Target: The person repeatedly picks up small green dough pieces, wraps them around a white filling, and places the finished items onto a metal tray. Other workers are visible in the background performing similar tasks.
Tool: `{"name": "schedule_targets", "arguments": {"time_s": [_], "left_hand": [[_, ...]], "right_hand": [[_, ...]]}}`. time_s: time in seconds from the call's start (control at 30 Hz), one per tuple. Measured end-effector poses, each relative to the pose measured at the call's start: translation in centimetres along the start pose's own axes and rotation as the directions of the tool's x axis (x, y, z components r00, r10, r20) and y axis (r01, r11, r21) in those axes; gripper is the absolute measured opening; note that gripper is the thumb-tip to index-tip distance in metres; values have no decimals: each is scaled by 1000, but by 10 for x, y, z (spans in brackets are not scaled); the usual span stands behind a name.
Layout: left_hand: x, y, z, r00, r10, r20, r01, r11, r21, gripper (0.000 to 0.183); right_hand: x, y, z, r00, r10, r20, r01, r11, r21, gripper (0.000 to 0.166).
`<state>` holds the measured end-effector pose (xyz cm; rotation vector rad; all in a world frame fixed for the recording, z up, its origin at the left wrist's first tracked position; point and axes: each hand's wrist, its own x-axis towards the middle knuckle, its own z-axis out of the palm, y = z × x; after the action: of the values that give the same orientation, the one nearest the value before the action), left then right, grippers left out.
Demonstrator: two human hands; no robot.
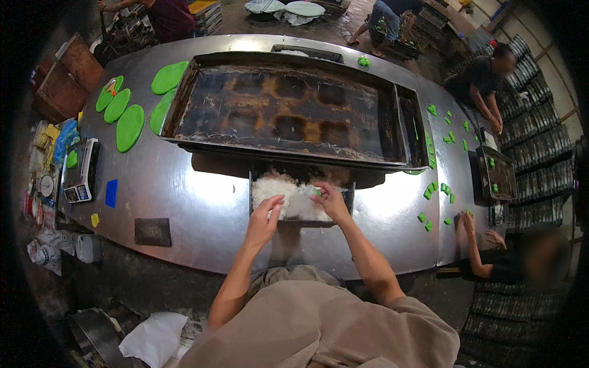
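A small dark tray (pixel 301 222) holding white, flaky or powdery material (pixel 271 189) lies on the metal table before me. My left hand (pixel 267 216) is over the tray's left part, fingers apart, with nothing seen in it. My right hand (pixel 330 202) holds a small green dough piece (pixel 317 192) between thumb and fingers over the tray's right part; some white material clings to it. Just beyond, a large, dark, stained metal baking tray (pixel 290 154) rests on the table, its inside bare. Green dough pieces (pixel 431 189) are scattered on the table to the right.
Flat green dough rounds (pixel 130 128) lie at the left, near a digital scale (pixel 80 170), a blue scraper (pixel 111 193) and a dark plate (pixel 153 232). Co-workers stand at the right (pixel 487 264) and the far right (pixel 483 78); others are beyond the table. Stacked trays (pixel 534 138) line the right side.
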<state>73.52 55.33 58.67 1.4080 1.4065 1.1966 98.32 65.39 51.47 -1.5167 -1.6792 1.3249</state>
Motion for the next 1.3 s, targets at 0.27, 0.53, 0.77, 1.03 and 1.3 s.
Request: {"name": "schedule_targets", "arguments": {"time_s": [0.27, 0.53, 0.77, 1.03, 1.3], "left_hand": [[29, 1, 51, 952, -293, 87, 291, 780, -554, 50], [18, -39, 58, 975, -173, -137, 173, 985, -14, 42], [34, -73, 38, 959, -278, 46, 278, 960, 1, 38], [29, -26, 40, 992, -71, 109, 73, 997, -20, 41], [26, 34, 31, 987, -126, -98, 99, 965, -241, 60]], "right_hand": [[-32, -80, 27, 965, -17, 262, -203, 585, 785, 36], [-22, -57, 59, 999, 9, 32, -22, 904, 427, 37], [-40, -61, 50, 904, -424, 50, 426, 888, -174, 35], [-13, -66, 30, 981, -194, -29, 191, 978, -77, 27], [-16, -88, 24, 985, -113, 131, 16, 814, 581, 21]]}}
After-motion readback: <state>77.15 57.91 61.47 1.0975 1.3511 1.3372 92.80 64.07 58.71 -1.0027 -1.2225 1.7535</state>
